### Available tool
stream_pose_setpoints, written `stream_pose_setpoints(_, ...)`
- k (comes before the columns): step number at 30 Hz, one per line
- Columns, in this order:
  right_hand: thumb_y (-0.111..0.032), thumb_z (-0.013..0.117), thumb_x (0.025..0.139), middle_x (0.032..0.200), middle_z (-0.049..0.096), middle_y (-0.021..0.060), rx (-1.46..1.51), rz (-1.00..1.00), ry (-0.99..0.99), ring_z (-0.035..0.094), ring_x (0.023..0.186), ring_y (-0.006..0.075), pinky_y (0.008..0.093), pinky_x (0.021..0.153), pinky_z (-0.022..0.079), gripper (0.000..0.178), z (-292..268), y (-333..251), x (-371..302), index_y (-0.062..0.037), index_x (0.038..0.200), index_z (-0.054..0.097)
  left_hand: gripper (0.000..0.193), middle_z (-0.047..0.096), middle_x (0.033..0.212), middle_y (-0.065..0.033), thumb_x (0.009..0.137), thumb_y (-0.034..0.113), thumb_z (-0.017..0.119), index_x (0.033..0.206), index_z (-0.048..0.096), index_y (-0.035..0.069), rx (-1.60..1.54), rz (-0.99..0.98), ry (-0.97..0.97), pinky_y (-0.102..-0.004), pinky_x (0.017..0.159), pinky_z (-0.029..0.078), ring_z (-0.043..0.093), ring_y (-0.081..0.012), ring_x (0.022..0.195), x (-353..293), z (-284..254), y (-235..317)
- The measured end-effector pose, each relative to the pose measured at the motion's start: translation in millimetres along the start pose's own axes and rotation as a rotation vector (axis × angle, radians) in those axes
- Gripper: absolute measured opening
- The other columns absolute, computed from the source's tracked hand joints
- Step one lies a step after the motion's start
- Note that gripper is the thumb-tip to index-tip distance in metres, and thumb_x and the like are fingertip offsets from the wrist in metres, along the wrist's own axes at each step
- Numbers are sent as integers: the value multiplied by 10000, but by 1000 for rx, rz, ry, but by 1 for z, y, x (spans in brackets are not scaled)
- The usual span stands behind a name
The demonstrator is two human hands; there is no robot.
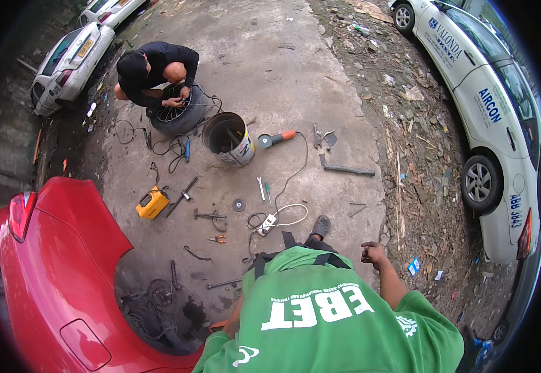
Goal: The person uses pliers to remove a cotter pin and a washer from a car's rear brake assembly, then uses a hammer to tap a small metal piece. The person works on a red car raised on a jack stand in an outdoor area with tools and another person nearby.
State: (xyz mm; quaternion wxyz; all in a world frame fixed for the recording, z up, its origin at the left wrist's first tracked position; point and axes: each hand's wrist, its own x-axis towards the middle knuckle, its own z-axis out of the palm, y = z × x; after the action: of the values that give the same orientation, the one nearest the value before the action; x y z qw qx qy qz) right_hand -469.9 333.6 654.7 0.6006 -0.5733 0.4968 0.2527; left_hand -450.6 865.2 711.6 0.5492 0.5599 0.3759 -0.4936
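Observation:
My right hand (373,253) is raised at the right of my green shirt (332,311), above the edge of the concrete. Its fingers are curled in, and nothing shows in them. Only the forearm of my left arm (234,318) shows; the hand is hidden behind my shirt. Ahead of me lie a white extension socket (267,224) with its cord, a wrench (261,189), a green-handled screwdriver (268,193) and a dark grinding disc (238,204). Orange-handled pliers (219,239) and a hammer (210,215) rest farther left.
A crouching person (153,74) works with both hands on a wheel (180,115). Near it stand a bucket (236,151) and an angle grinder (276,138). A yellow box (152,202) lies beside a red car body (65,261). A white car (481,112) stands right, past rubble.

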Motion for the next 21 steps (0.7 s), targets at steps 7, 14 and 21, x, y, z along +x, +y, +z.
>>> stream_pose_setpoints(7, -5, 487, 818, 817, 634, 110, 118, -38, 204, 662, 692, 255, 396, 633, 575, 415, -132, -68, 31, -5, 1225, 567, 772, 579, 1323, -141, 965, 636, 386, 1381, 512, -2, 463, 82, -161, -390, 905, 510, 611, -243, 1110, -18, 96, 162)
stream_pose_setpoints(14, -24, 508, 831, 833, 647, 115, 102, -93, 146, 674, 721, 248, 369, 631, 568, 384, -130, -147, 56, 20, 1209, 562, 859, 663, 1183, -189, 962, 691, 308, 1297, 576, -54, 1157, -53, -306, -365, 876, 501, 645, -278, 1008, -37, 161, 316)
stream_pose_setpoints(21, -2, 467, 910, 935, 695, 172, -108, -83, -21, 690, 780, 251, 358, 663, 566, 371, -86, -252, 105, 74, 1268, 528, 671, 695, 1047, -183, 972, 560, 474, 1155, 650, -61, 1040, 471, -413, -357, 812, 523, 662, -232, 923, -19, 197, 491)
